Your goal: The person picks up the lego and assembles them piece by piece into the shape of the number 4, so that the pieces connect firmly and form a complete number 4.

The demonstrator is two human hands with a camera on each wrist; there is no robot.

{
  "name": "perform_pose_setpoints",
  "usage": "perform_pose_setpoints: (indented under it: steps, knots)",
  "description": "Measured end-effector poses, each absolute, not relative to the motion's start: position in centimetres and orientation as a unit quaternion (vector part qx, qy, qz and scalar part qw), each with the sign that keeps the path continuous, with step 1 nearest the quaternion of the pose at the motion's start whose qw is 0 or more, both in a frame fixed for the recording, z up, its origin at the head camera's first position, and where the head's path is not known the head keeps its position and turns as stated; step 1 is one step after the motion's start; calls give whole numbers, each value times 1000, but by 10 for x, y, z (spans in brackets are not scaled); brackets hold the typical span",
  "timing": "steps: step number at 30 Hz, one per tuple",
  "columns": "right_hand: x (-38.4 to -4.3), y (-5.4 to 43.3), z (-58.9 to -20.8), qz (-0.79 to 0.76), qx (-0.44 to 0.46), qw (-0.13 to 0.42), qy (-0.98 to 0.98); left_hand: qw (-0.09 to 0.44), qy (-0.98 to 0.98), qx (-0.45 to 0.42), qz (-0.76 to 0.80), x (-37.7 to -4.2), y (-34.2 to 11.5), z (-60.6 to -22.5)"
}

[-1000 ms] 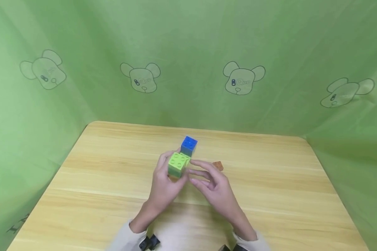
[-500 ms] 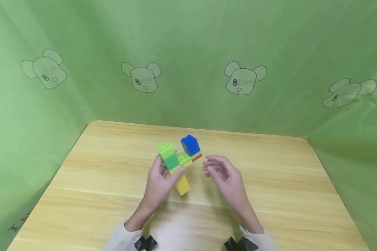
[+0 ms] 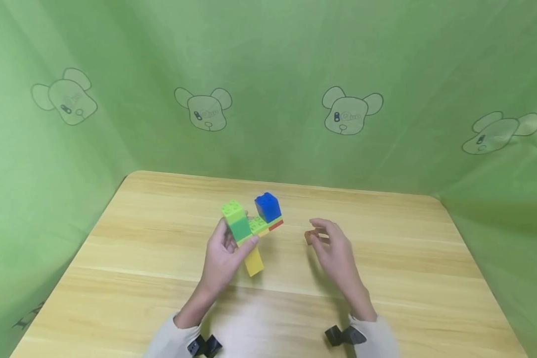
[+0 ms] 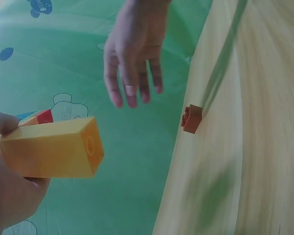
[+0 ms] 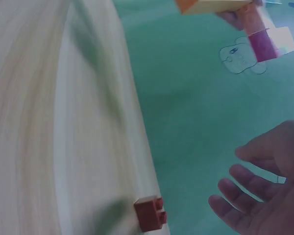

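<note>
My left hand (image 3: 217, 258) grips a toy brick build held up over the table. Lime and green bricks (image 3: 240, 229) make one column, with a yellow brick (image 3: 254, 263) sticking out below. A side arm of the build carries a blue brick (image 3: 268, 207) above a thin red piece (image 3: 275, 225). In the left wrist view, the yellow brick (image 4: 51, 152) lies between thumb and fingers. My right hand (image 3: 337, 253) hovers above a small brown brick (image 3: 309, 237) on the table, fingers loosely bent. The right wrist view shows a gap between those fingers and the brown brick (image 5: 148, 214).
The wooden table (image 3: 407, 278) runs back to a green curtain (image 3: 273, 49) printed with bear heads, which also hangs at both sides. Black devices (image 3: 205, 345) are strapped at both wrists.
My left hand has tilted the build, bringing its green side and yellow brick into view. The right hand has left the build and moved right, over the brown brick.
</note>
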State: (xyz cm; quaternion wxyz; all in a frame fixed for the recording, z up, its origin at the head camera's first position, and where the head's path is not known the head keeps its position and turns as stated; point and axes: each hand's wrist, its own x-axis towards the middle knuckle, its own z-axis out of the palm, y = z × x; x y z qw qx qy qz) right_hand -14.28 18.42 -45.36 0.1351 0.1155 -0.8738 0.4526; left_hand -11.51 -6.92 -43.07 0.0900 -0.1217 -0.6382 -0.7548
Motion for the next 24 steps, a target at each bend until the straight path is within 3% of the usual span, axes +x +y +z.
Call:
perform_pose_setpoints:
  steps: [12,24]
  knots:
    - [-157,195,-477,359,104,24,-927,84,-645,-120,-750,-115,-72,-428]
    - [-162,199,-498,302,102,50,-946,44,-617,-148,-772,-112,-76,-426]
